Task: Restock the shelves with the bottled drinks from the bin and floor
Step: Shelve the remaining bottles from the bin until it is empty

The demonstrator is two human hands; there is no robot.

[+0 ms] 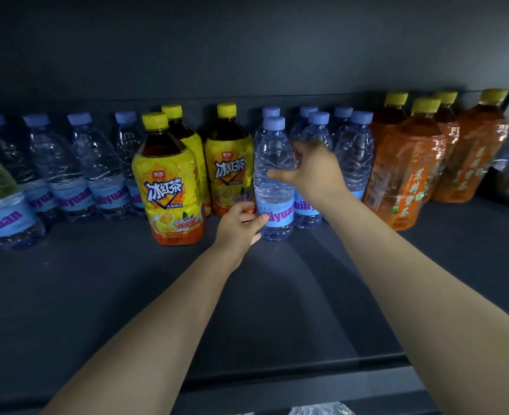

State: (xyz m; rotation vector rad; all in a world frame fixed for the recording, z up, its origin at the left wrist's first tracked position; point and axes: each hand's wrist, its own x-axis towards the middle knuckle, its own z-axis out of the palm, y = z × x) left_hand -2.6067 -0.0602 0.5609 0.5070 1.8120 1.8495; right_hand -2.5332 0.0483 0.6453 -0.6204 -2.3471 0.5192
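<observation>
Eleven waters (274, 163), three yellow teas (166, 187), four orange (409, 163)

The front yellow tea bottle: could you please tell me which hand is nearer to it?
Left. The left hand grips the water bottle low, just right of the front tea bottle; the right hand holds the water bottle higher, farther right.

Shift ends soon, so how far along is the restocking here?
Done: water bottles, yellow iced teas and orange teas line the shelf at the back. In hand: left hand and right hand grip a front water bottle, upright. Left: the shelf front has room; bin and floor are not clearly in view, so remaining stock is unknown.
</observation>
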